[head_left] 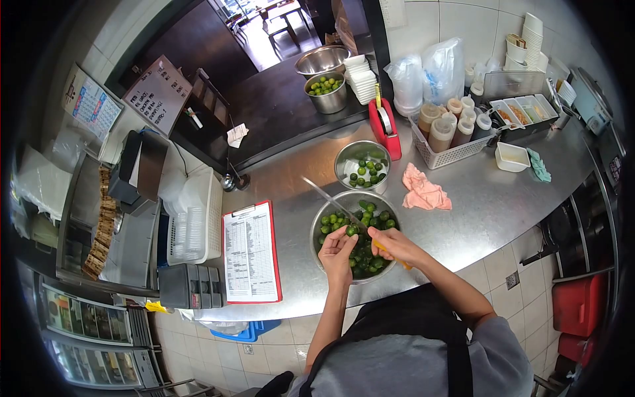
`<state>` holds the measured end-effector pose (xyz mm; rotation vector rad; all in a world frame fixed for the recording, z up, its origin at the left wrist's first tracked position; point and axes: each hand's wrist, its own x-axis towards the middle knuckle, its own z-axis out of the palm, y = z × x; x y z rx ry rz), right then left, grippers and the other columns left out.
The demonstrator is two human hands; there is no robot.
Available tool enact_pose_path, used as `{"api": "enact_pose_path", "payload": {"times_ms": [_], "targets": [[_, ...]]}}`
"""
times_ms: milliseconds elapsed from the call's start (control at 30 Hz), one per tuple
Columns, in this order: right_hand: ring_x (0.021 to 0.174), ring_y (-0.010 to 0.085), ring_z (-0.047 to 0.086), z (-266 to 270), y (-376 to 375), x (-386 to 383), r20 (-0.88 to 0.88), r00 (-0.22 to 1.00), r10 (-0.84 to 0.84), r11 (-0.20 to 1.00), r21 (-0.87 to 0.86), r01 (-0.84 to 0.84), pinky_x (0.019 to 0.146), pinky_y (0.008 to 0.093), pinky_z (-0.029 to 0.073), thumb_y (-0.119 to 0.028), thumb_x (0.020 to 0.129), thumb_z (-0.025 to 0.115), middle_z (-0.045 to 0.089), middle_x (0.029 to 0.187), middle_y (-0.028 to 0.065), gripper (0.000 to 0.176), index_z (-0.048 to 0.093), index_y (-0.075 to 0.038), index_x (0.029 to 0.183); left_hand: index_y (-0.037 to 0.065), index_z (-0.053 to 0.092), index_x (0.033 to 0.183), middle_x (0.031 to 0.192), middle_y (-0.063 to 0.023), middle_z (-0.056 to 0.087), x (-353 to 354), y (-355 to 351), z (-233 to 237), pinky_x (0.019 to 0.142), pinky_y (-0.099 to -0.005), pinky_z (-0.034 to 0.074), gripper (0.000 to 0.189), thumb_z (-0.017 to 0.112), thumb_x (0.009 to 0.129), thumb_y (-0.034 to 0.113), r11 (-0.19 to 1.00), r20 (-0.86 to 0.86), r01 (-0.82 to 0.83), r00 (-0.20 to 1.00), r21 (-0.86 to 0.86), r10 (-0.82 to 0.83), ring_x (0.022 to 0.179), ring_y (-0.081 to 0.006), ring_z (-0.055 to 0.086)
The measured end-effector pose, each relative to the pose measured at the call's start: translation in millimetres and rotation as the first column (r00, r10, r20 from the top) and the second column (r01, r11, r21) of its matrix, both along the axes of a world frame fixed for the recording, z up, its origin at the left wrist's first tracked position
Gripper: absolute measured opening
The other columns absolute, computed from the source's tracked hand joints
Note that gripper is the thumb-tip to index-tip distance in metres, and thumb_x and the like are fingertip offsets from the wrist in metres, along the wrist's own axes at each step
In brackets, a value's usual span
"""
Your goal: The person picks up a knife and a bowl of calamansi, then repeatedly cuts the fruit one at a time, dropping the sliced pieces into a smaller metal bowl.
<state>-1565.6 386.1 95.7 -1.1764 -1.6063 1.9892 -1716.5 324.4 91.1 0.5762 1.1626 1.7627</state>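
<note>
While left hand pinches a lime, right hand grips a knife pointing up-left.

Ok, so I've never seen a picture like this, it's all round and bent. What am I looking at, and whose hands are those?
This is one picture from a small camera worn on a person's head, looking down. Its wide lens bends the edges. The two bare hands at the bottom are that person's own. The left hand pinches a small green lime over a big bowl of limes. The right hand grips a knife with a yellow handle, its blade pointing away and to the left above the bowl. Everything stands on a steel counter. Behind is a smaller bowl with fewer limes. There is also a pink cloth, a red clipboard on the left, and a basket of bottles.
</note>
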Motion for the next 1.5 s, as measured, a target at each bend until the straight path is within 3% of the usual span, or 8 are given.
{"api": "enact_pose_path", "payload": {"times_ms": [167, 267, 533, 800, 1000, 1333, 1400, 1500], "targets": [[0.047, 0.0281, 0.055, 5, 1, 5, 0.212, 0.952, -0.22, 0.752, 0.658, 0.027, 0.049, 0.0376, 0.042, -0.066, 0.068, 0.06, 0.053, 0.05, 0.0111, 0.064, 0.056, -0.003, 0.059, -0.003, 0.057, 0.102, 0.101, -0.0096, 0.06, -8, -4, -6, 0.085, -0.0276, 0.049, 0.024, 0.062, 0.079, -0.004, 0.997, 0.251, 0.069, 0.966, -0.031, -0.059, 0.092, -0.0173, 0.06], [0.052, 0.0324, 0.054, 15, -2, 4, 0.222, 0.947, -0.233, 0.649, 0.761, -0.018, 0.051, 0.04, 0.04, -0.062, 0.062, 0.068, 0.053, 0.054, 0.014, 0.059, 0.057, -0.004, 0.063, -0.004, 0.053, 0.108, 0.105, -0.0106, 0.057, -7, -5, -3, 0.087, -0.0289, 0.049, 0.027, 0.06, 0.082, 0.001, 0.994, 0.296, 0.104, 0.951, -0.03, -0.09, 0.095, -0.0203, 0.059], [0.05, 0.0319, 0.054, 28, -4, -1, 0.228, 0.958, -0.175, 0.589, 0.804, -0.084, 0.049, 0.0406, 0.039, -0.064, 0.056, 0.07, 0.052, 0.052, 0.0122, 0.063, 0.052, -0.004, 0.058, -0.003, 0.048, 0.113, 0.11, -0.0142, 0.055, -5, -6, -9, 0.09, -0.0317, 0.047, 0.033, 0.058, 0.086, 0.012, 0.991, 0.304, 0.13, 0.944, 0.013, -0.128, 0.102, -0.0243, 0.057], [0.049, 0.0315, 0.053, 18, 11, 19, 0.289, 0.93, -0.229, 0.591, 0.8, -0.103, 0.049, 0.0395, 0.039, -0.064, 0.054, 0.071, 0.051, 0.05, 0.0112, 0.061, 0.053, -0.005, 0.059, 0.0, 0.051, 0.108, 0.104, -0.0108, 0.056, -10, -6, -2, 0.087, -0.0281, 0.048, 0.025, 0.057, 0.085, 0.006, 0.997, 0.177, 0.081, 0.981, -0.015, -0.077, 0.093, -0.0172, 0.059], [0.051, 0.0315, 0.054, 15, 5, 5, 0.183, 0.968, -0.173, 0.556, 0.829, -0.058, 0.049, 0.0395, 0.039, -0.063, 0.054, 0.072, 0.052, 0.051, 0.0114, 0.061, 0.054, -0.005, 0.059, 0.0, 0.053, 0.107, 0.1, -0.009, 0.059, -2, -6, -9, 0.08, -0.0257, 0.051, 0.025, 0.059, 0.084, 0.007, 0.993, 0.189, 0.117, 0.975, 0.002, -0.116, 0.089, -0.0157, 0.06], [0.053, 0.0334, 0.056, 3, 17, 32, 0.224, 0.933, -0.282, 0.639, 0.769, 0.008, 0.052, 0.0405, 0.042, -0.066, 0.059, 0.067, 0.054, 0.053, 0.015, 0.064, 0.058, -0.003, 0.062, -0.002, 0.052, 0.11, 0.099, -0.0125, 0.059, -18, 10, -5, 0.076, -0.0276, 0.052, 0.028, 0.058, 0.085, 0.009, 0.964, 0.22, 0.261, 0.944, -0.046, -0.245, 0.087, -0.0182, 0.061], [0.054, 0.0326, 0.056, 6, 17, 33, 0.201, 0.935, -0.292, 0.689, 0.722, 0.06, 0.053, 0.0401, 0.041, -0.063, 0.063, 0.067, 0.054, 0.054, 0.0162, 0.063, 0.059, -0.001, 0.064, -0.004, 0.049, 0.113, 0.099, -0.014, 0.06, -19, 48, 3, 0.077, -0.0282, 0.052, 0.034, 0.061, 0.083, 0.007, 0.973, 0.086, 0.18, 0.982, -0.145, -0.169, 0.089, -0.0203, 0.061], [0.054, 0.0303, 0.055, 19, 18, 36, 0.166, 0.942, -0.291, 0.789, 0.598, 0.138, 0.054, 0.0396, 0.04, -0.06, 0.068, 0.065, 0.053, 0.054, 0.0164, 0.061, 0.059, 0.0, 0.065, -0.008, 0.047, 0.114, 0.099, -0.0118, 0.059, -12, 90, 30, 0.075, -0.026, 0.051, 0.041, 0.064, 0.082, 0.011, 0.979, -0.041, 0.203, 0.978, -0.012, -0.203, 0.09, -0.0182, 0.06]]}}
